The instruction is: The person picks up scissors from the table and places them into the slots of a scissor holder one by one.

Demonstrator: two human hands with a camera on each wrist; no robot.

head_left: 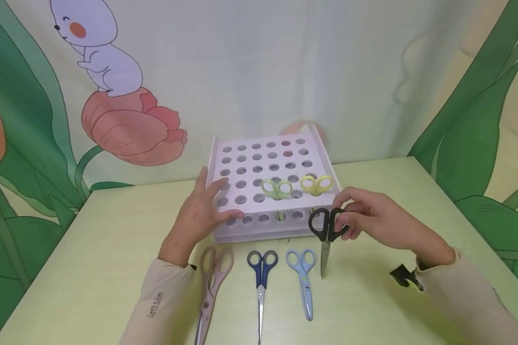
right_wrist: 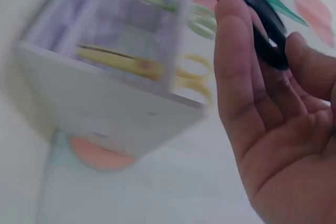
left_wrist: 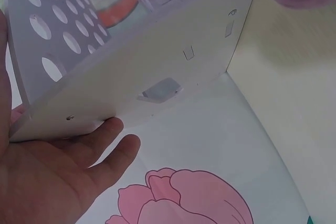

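Note:
A white rack with rows of round holes (head_left: 259, 235) stands at the back of the table. Green scissors (head_left: 277, 195) and yellow scissors (head_left: 316, 191) sit upright in its front holes, blades down. My right hand (head_left: 377, 215) pinches black-handled scissors (head_left: 326, 232) by one finger loop, blades pointing down, in front of the rack's right corner. My left hand (head_left: 196, 211) is at the rack's left side, fingers spread; in the left wrist view its fingertips lie along the side panel (left_wrist: 115, 85). The right wrist view shows the black handle between thumb and fingers.
In front of the rack lie pink scissors (head_left: 206, 304), dark blue scissors (head_left: 264, 276) and light blue scissors (head_left: 305, 286), handles toward the rack. A patterned curtain (head_left: 362, 72) hangs behind the table. A small black object (head_left: 400, 275) shows at the right cuff.

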